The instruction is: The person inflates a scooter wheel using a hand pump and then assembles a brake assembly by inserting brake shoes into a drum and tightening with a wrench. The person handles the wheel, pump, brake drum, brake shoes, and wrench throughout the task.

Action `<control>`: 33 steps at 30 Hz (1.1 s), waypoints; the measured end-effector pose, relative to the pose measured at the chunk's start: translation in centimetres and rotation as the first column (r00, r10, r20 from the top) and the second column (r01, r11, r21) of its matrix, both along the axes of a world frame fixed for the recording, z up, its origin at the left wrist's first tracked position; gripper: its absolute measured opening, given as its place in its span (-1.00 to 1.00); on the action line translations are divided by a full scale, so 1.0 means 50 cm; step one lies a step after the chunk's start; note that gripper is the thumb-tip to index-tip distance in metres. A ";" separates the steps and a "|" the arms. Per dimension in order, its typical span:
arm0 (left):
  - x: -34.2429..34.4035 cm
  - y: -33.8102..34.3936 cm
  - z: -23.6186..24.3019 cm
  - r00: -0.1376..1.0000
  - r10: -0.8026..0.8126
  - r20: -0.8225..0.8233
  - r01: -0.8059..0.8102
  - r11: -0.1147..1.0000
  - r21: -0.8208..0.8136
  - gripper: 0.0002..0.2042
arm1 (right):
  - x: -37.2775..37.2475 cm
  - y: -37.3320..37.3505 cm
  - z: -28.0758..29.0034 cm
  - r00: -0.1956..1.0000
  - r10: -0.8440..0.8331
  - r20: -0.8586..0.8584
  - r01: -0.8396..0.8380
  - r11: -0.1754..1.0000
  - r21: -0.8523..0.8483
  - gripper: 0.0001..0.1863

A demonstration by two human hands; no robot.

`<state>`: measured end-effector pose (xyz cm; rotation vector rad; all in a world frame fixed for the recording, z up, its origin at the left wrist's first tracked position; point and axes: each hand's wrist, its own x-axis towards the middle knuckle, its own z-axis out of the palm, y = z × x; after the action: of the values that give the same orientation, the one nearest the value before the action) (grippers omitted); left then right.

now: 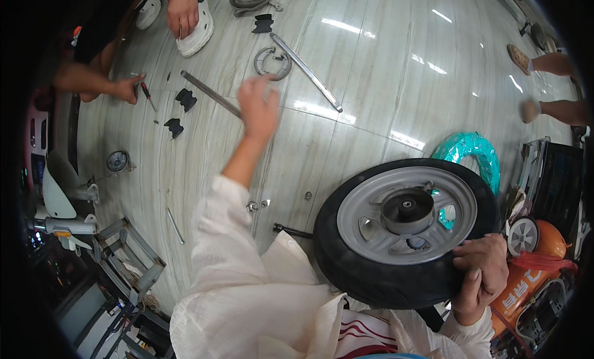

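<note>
A scooter wheel (405,235) with a black tyre and grey rim leans in front of me. My right hand (482,272) is closed on the tyre's near right edge. Over the floor, my left hand (258,108) is outstretched, slightly blurred, its fingers apart. It hovers beside the curved brake shoes (283,67) and covers one end of a metal bar (210,93); whether it touches either is unclear. A longer, shiny metal bar (306,71) lies to its right. Black rubber blocks (185,100) rest on its left side.
Behind the wheel lies a ring wrapped in teal plastic (473,150). Nuts (252,206), a thin rod (175,226) and a black-handled tool (291,230) are on the floor. Another person's hand (129,89) is near a screwdriver (147,96). An orange machine (523,291) stands at right.
</note>
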<state>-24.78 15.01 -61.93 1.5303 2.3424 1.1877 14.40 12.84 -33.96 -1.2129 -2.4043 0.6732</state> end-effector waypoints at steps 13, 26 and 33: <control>0.368 -0.187 0.499 0.651 -0.756 0.070 0.758 0.644 -0.106 -0.11 | -0.012 0.057 -0.023 0.841 -0.029 -0.541 0.073 0.995 0.060 -0.86; 0.477 -0.240 0.510 0.752 -0.581 -0.310 0.558 0.812 -0.169 -0.26 | 0.428 -0.076 -0.312 0.408 0.452 0.794 0.221 0.794 -0.566 -0.29; 0.514 -0.258 0.508 0.739 -0.577 -0.347 0.555 0.814 -0.171 -0.25 | 0.519 -0.168 -0.424 0.651 0.288 0.702 0.237 0.802 -0.548 -0.35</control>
<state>0.91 2.12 -36.54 2.3959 1.8063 0.7038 40.37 4.44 -55.16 -2.0799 -2.9886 1.1998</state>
